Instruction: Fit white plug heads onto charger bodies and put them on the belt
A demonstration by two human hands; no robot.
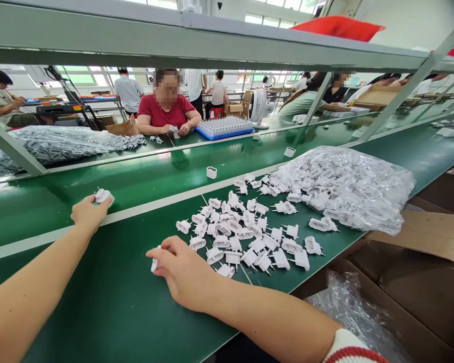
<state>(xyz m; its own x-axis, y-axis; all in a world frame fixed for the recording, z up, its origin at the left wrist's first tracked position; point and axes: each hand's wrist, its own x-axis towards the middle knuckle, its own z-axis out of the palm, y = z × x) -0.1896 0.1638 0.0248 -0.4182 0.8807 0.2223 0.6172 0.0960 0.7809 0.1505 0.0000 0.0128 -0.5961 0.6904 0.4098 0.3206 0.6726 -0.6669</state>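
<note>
Out over the green conveyor belt, my left hand [90, 210] is closed on a white plug piece [104, 196] that shows past the fingertips. My right hand [181, 269] pinches a small white plug part [155, 261] between thumb and fingers, above the green work surface [98, 302]. Just right of that hand spreads a loose heap of white two-pin plug adapters [245, 232], lying at all angles. Fingers hide much of both held parts. Two white housings, one nearer [211, 172] and one farther [289, 152], sit on the belt.
A clear plastic bag [386, 191] full of plug parts lies behind the heap. Cardboard boxes [419, 232] and loose plastic film [351, 307] are at the lower right. Across the belt, a co-worker in red [166, 108] handles parts beside a blue tray [225, 132]. A metal shelf [174, 40] crosses overhead.
</note>
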